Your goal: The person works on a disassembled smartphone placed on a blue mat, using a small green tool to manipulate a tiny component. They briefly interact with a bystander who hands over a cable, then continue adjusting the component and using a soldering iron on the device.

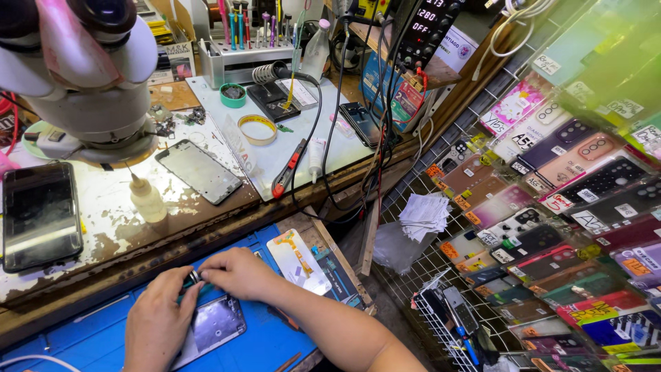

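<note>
On the blue work mat (82,337) at the near edge of the bench, both hands meet over an opened phone (210,327). That phone lies flat, its bare metal inner frame showing grey and faintly glossy, one end under the fingers. My left hand (157,322) rests with its palm down beside the phone, thumb and forefinger pinched narrowly on a small dark tool (193,278) with a shiny round tip. My right hand (237,273) comes in from the right, fingers curled close together and pressed against the same tool and the phone's upper edge; whether it truly clamps anything I cannot tell, since the fingertips hide one another.

Just right of the hands, a white phone back panel (298,260) with orange flex strips lies on the mat. Above, the worn wooden benchtop (103,227) is chipped and flaking, white paint over brown. On it stand a small soft plastic squeeze bottle (147,198) with a needle tip, a flat silver phone frame (198,171), and a black tablet-like screen (38,215) at the left. Over them looms a pale, rounded microscope head (82,62). Rolls of tape (257,129) and a red-handled cutter (288,170) sit on a smooth pale-green mat (330,148).
</note>
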